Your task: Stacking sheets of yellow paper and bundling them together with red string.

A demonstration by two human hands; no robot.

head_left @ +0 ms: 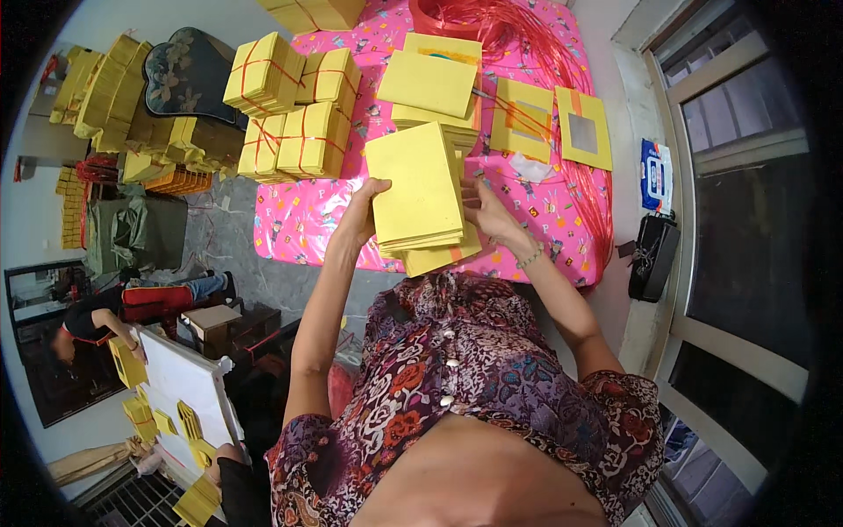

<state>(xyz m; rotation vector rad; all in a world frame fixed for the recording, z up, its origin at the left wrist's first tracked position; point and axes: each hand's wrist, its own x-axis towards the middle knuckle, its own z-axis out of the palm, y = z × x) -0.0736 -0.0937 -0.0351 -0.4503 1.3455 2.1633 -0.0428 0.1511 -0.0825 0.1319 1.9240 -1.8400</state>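
Note:
A thick stack of yellow paper sheets (420, 189) is held up between my two hands above the near edge of the pink patterned table cover (303, 215). My left hand (362, 209) grips its left edge. At the right edge, my right hand (487, 211), with a bead bracelet at the wrist, holds the same stack. Beneath it lies another yellow stack (439, 256), partly hidden.
Tied yellow bundles (294, 110) with red string sit at the table's left. Loose yellow stacks (430, 83), sheets with silver squares (584, 132) and red string (518, 35) lie further back. A person (88, 321) sorts yellow paper at a white board (189, 386) lower left. A window is at the right.

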